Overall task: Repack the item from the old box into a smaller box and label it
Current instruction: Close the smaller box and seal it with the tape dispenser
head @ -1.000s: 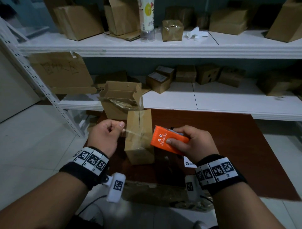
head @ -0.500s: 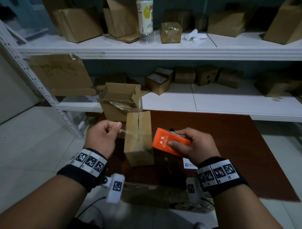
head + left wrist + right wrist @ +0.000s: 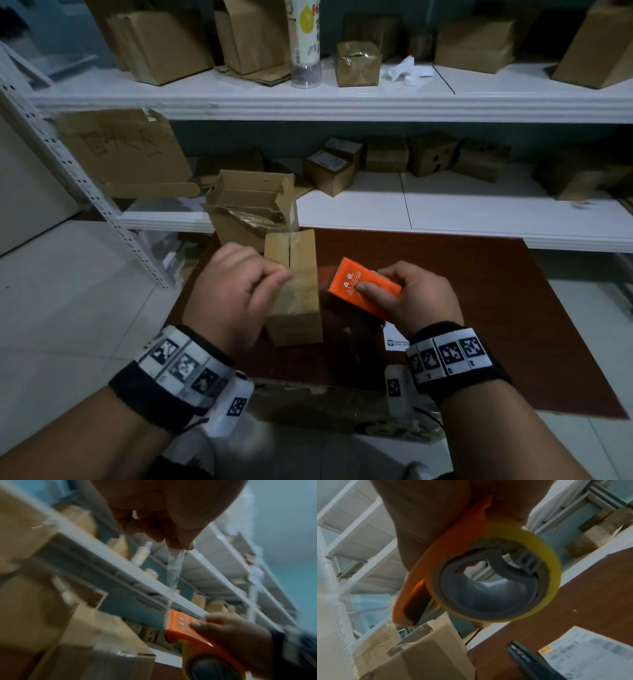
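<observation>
A small closed cardboard box (image 3: 294, 291) stands upright on the brown table (image 3: 462, 308), between my hands. My right hand (image 3: 416, 298) grips an orange tape dispenser (image 3: 363, 286) with a yellowish roll (image 3: 496, 577), held just right of the box top. My left hand (image 3: 236, 291) pinches the free end of a clear tape strip (image 3: 174, 568) between thumb and fingers, over the box's left upper edge. The strip runs from that pinch to the dispenser's toothed edge (image 3: 169, 618). Behind stands the larger open box (image 3: 250, 209) with crumpled plastic in it.
A white shipping label (image 3: 590, 650) and a dark pen-like tool (image 3: 527, 655) lie on the table under my right hand. White shelves (image 3: 342, 99) behind carry several cardboard boxes and a bottle (image 3: 305, 41). A perforated shelf post (image 3: 85, 192) slants at left.
My left hand has moved right, from beside the box to over its upper left edge, keeping the tape end pinched. The dispenser stays close to the box's right side.
</observation>
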Tool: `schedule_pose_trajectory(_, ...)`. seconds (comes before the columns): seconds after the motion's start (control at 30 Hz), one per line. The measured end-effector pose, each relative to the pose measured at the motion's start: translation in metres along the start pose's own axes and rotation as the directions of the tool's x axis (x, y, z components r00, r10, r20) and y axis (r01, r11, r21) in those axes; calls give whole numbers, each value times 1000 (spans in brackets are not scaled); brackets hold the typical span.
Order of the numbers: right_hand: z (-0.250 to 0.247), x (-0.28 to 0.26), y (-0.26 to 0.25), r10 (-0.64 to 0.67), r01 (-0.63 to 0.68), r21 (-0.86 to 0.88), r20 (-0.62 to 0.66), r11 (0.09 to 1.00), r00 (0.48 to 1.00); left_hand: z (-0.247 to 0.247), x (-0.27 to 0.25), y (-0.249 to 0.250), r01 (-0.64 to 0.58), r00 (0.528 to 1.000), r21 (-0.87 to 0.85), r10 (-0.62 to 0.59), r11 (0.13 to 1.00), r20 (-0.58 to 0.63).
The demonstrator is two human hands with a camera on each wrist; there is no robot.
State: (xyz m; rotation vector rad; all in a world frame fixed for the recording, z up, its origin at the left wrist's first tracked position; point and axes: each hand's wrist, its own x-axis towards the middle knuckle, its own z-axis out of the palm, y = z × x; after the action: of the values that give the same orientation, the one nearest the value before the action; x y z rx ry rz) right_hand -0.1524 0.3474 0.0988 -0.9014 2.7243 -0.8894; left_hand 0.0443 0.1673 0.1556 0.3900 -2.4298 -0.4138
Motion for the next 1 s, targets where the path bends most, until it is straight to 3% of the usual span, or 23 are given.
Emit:
schedule_pose_trajectory(0.07,0,1,-3,20,-20,13,-12,1000,1000,0,2,13,-151,987,51,147,987,66)
schedule_pose_trajectory(0.17,1,1,-7,63,-63,21,-18,998,998,3,5,21,-250,964,61,242,966,113)
schedule_pose_trajectory(0.37,3,8,7,218,-220,-95,-33,971,975,9,-4,29,-436,899,21,435,900,40)
schedule_pose_trajectory(0.43,1,8,16,267,-271,-98,-51,958,962,2,0,33,-357,934,-80,358,931,-3)
schedule_pose_trajectory(0.5,2,7,19,273,-279,-115,-65,953,960,-8,8,34,-120,993,-202,120,972,-10)
schedule_pose_trajectory(0.57,9,7,20,268,-269,-148,-27,952,963,-16,13,26,143,989,-263,-130,954,64)
schedule_pose_trajectory(0.6,14,8,20,270,-266,-169,-2,949,963,-19,15,20,199,980,-284,-181,938,87)
schedule_pose_trajectory(0.87,40,4,24,282,-213,-312,198,926,939,-40,12,-9,149,988,-371,-119,917,102)
schedule_pose_trajectory(0.93,42,3,19,264,-177,-366,200,913,944,-41,9,-13,174,983,-396,-137,901,120)
schedule_pose_trajectory(1.0,41,2,12,200,-132,-434,115,891,973,-42,5,-17,209,976,-420,-162,883,144)
